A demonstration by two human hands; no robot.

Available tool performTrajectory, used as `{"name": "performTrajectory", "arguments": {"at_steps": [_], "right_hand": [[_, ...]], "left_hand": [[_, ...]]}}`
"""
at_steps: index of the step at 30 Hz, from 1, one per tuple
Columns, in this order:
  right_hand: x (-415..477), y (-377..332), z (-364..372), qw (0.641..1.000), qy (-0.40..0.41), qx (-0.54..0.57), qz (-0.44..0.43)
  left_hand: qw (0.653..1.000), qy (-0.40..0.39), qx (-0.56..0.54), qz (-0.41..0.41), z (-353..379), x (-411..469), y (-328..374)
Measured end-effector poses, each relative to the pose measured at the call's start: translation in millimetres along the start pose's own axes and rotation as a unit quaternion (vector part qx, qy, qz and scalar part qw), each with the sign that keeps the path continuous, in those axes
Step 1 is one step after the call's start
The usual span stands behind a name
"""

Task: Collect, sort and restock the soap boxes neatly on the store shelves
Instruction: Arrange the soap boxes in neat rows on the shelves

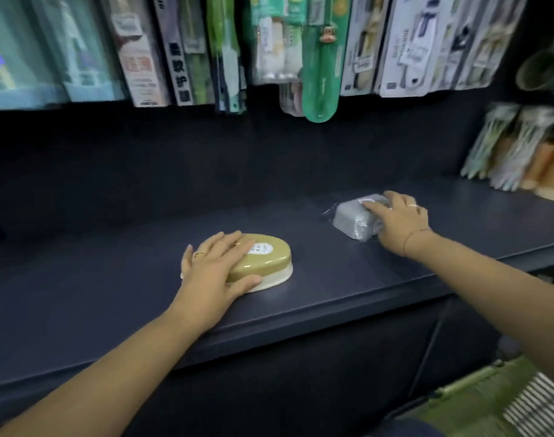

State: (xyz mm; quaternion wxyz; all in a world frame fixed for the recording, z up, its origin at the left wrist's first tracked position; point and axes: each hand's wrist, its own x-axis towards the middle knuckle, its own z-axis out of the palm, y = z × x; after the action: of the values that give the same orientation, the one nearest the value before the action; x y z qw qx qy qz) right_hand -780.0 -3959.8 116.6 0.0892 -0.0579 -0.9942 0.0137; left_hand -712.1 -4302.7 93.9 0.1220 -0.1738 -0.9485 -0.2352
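I read the left soap box (275, 260) as smooth, semi-gloss olive plastic on a cream base; the right soap box (351, 216), grey, wears crinkled clear film. The shelf (111, 279) looks matt, dark-painted, smooth.

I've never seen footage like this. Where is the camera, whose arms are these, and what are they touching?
There is no machine here. These are a person's two bare arms, filmed by one wide-angle camera worn on the head, looking forward and down at a dark shelf. The left hand rests with straight fingers on an olive-gold oval soap box with a cream base. The right hand lies over a grey soap box wrapped in clear plastic; the blur hides whether it grips it. Both boxes sit on the shelf, well apart. Above them hang blurred toothbrush packs.
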Motion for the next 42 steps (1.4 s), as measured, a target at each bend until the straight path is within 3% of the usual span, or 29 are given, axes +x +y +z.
{"name": "performTrajectory", "arguments": {"at_steps": [6,15,21,23,25,27,29,31,33,37,42], "right_hand": [[13.0,-16.7,27.3,0.983,-0.033,0.164,0.071],[90.7,-58.0,45.8,0.979,0.071,0.168,0.088],[75.9,-75.5,29.9,0.973,0.058,0.180,0.134],[41.1,-97.4,14.7,0.974,0.135,0.165,0.071],[-9.1,-125.6,2.5,0.953,0.180,0.226,-0.094],[-58.1,-152.6,-2.6,0.925,0.142,0.254,-0.243],[-84.2,-168.7,2.7,0.921,0.084,0.220,-0.310],[-83.1,-175.3,14.6,0.933,0.067,0.169,-0.312],[-67.2,-177.2,24.0,0.942,0.101,0.131,-0.291],[-3.8,-173.5,29.4,0.979,0.084,0.041,-0.181],[63.5,-169.9,35.6,0.979,0.041,0.105,-0.167]], "left_hand": [[0.999,0.004,0.043,0.018,18.8,10.9,-3.6],[0.997,0.012,0.073,0.026,25.4,10.5,-11.4],[0.997,0.006,0.070,-0.012,20.4,9.4,-5.6],[0.998,0.003,0.058,-0.040,15.8,6.9,-2.3],[0.995,-0.007,0.075,-0.072,11.6,1.8,-4.8],[0.988,-0.028,0.106,-0.108,4.3,-7.5,-14.0],[0.982,-0.058,0.116,-0.140,-7.3,-20.7,-28.0],[0.974,-0.105,0.129,-0.152,-21.4,-35.7,-42.8],[0.969,-0.142,0.143,-0.146,-32.4,-48.6,-51.8],[0.969,-0.154,0.140,-0.135,-37.1,-55.3,-53.9],[0.970,-0.148,0.136,-0.138,-36.1,-53.8,-53.1]]}}
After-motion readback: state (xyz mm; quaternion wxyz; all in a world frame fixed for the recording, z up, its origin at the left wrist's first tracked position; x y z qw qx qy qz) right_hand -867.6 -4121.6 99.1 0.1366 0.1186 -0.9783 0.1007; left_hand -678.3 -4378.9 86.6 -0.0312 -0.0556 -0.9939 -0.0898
